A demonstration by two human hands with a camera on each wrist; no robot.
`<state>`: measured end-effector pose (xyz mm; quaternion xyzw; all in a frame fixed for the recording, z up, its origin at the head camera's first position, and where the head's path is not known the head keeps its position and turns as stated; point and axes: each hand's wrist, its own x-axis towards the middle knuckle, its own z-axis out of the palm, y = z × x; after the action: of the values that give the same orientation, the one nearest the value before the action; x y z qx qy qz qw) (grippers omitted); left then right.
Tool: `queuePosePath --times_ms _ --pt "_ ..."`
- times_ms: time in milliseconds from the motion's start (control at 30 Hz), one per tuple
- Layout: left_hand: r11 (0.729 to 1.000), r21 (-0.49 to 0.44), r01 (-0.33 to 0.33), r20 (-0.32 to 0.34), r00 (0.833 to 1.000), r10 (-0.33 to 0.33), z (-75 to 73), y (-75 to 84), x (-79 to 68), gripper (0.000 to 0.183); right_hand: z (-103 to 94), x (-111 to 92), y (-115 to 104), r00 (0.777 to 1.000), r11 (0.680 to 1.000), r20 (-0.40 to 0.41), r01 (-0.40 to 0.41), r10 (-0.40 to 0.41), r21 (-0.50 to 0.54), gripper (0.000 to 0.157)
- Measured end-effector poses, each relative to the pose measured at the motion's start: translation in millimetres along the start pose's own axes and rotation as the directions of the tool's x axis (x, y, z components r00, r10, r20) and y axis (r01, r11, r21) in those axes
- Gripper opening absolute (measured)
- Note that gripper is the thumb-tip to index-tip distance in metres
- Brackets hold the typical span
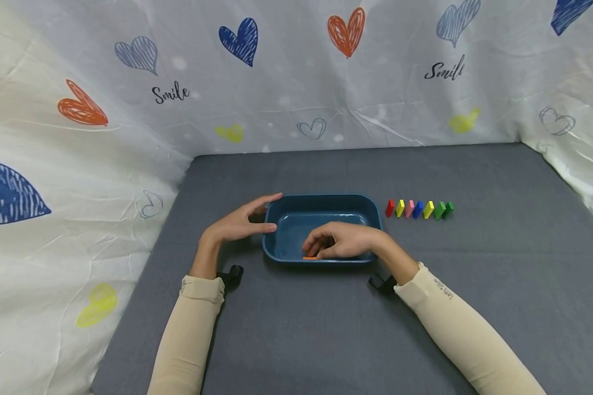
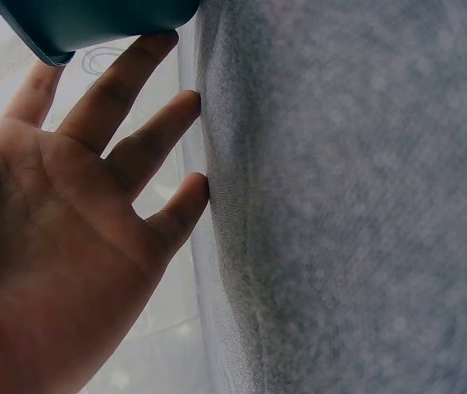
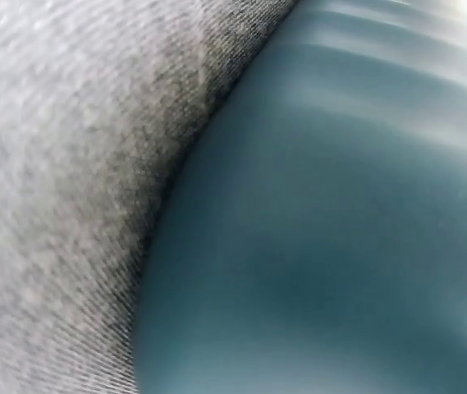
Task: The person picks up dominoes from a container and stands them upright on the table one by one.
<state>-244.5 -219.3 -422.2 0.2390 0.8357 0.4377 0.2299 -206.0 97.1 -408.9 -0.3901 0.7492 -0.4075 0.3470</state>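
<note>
A dark blue rectangular tray (image 1: 321, 196) sits on the table. At its left end is my left hand (image 1: 237, 222), the thumb over the rim and the index finger along the far left corner. In the left wrist view the fingers (image 2: 110, 103) are spread and nearly straight, one touching the tray's outer side (image 2: 110, 20). My right hand (image 1: 346, 240) reaches inside the tray with bent fingers, pinching an orange domino (image 1: 309, 258) near the front wall. The near rim hides part of that domino. Only the tray's outer wall (image 3: 323, 205) and the cloth show in the right wrist view.
Right of the tray, several coloured dominoes (image 1: 409, 208) stand upright in a spaced row: red, yellow, pink, blue, yellow and green. Grey cloth (image 1: 326, 329) covers the table. A white curtain (image 1: 286, 88) printed with hearts hangs behind and at the sides.
</note>
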Motion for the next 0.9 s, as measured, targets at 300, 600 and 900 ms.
queuePosePath --times_ms 300,600,900 --pt "1.000 -0.001 -0.003 -0.002 1.000 0.003 0.2 1.4 0.1 0.077 -1.0 -7.5 1.3 0.999 0.997 0.046 0.010 -0.013 0.071 0.030" --pt "1.000 0.002 0.004 -0.003 1.000 -0.004 1.0 1.6 -0.2 0.077 -5.6 -12.6 4.3 0.997 0.976 0.067 0.008 -0.023 0.220 0.033" --pt "1.000 -0.003 -0.005 -0.001 1.000 0.005 0.5 2.5 -1.5 0.077 -6.7 -12.7 4.3 0.998 0.943 0.069 -0.010 -0.014 0.333 0.035"
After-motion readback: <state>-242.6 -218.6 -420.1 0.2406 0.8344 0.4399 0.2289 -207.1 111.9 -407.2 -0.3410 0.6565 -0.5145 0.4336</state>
